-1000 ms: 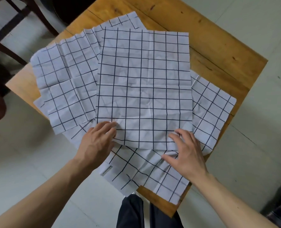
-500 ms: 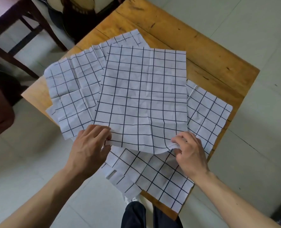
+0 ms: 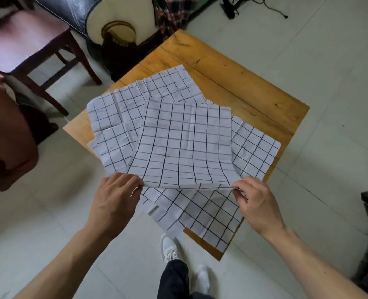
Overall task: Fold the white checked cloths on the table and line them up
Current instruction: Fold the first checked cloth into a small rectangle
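- Nearest to me are my dark trouser leg and my white shoes on the pale tiled floor, just off the desk's near corner.
- My left hand pinches the near left corner of the top checked cloth, thumb and fingers closed on the hem.
- My right hand pinches the near right corner of the same cloth, so the two hands are well apart with the near edge stretched between them.
- That near edge is lifted off the pile; the far edge of the cloth lies on the cloths beneath.
- Under my hands, a second checked cloth lies crooked and hangs over the near corner of the wooden desk.
- To the right, another checked cloth pokes out from beneath the top one, reaching the desk's right edge.
- To the left, a creased checked cloth spreads toward the desk's left corner, and one more shows at the far side of the pile.
- The far right part of the desk is bare wood with dark marks.
- Beyond the desk on the left stands a dark wooden chair with a reddish seat.
- Behind the far corner sits a dark woven basket, next to some plaid fabric.
- Black cables lie on the floor at the far right.
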Action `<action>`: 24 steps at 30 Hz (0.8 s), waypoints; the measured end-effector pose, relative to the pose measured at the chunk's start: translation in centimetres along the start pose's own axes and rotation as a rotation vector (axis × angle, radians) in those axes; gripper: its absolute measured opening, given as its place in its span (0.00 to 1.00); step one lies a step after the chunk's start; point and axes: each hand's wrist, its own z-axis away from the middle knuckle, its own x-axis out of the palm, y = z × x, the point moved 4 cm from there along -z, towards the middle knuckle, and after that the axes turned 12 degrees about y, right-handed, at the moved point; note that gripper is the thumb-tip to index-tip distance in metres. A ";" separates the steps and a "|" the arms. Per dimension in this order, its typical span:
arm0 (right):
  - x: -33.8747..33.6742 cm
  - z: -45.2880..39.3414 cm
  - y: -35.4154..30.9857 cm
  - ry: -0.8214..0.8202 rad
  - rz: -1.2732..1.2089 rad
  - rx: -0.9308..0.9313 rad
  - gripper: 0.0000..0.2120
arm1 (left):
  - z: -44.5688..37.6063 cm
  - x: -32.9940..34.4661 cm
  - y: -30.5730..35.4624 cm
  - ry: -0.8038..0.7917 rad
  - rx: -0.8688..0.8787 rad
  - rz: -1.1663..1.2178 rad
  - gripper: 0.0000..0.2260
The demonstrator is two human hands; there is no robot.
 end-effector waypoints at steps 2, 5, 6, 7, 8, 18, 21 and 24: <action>-1.4 0.5 -0.4 0.009 -0.022 -0.001 0.04 | 0.5 -1.3 0.9 0.023 -0.007 -0.009 0.07; -3.2 1.4 -0.6 0.043 -0.056 -0.013 0.05 | 1.5 -3.0 2.5 0.061 -0.008 -0.023 0.06; -4.0 1.9 -0.6 0.060 -0.074 -0.007 0.06 | 1.9 -3.6 3.0 0.067 -0.001 -0.025 0.06; -4.7 2.2 -0.7 0.080 -0.092 -0.001 0.06 | 2.2 -4.0 3.5 0.077 0.001 -0.022 0.06; -5.4 2.3 -0.8 0.100 -0.110 0.004 0.05 | 2.3 -4.5 3.9 0.087 0.003 -0.022 0.05; -4.7 -4.1 -1.2 0.170 -0.153 0.068 0.05 | -3.7 -2.3 1.7 0.129 -0.045 -0.026 0.06; -2.9 -7.1 -0.8 0.164 -0.136 0.134 0.05 | -6.8 0.3 -0.1 0.101 -0.054 -0.019 0.04; -0.8 -9.9 0.1 0.148 -0.093 0.197 0.05 | -9.4 3.1 -2.1 0.053 -0.082 -0.022 0.04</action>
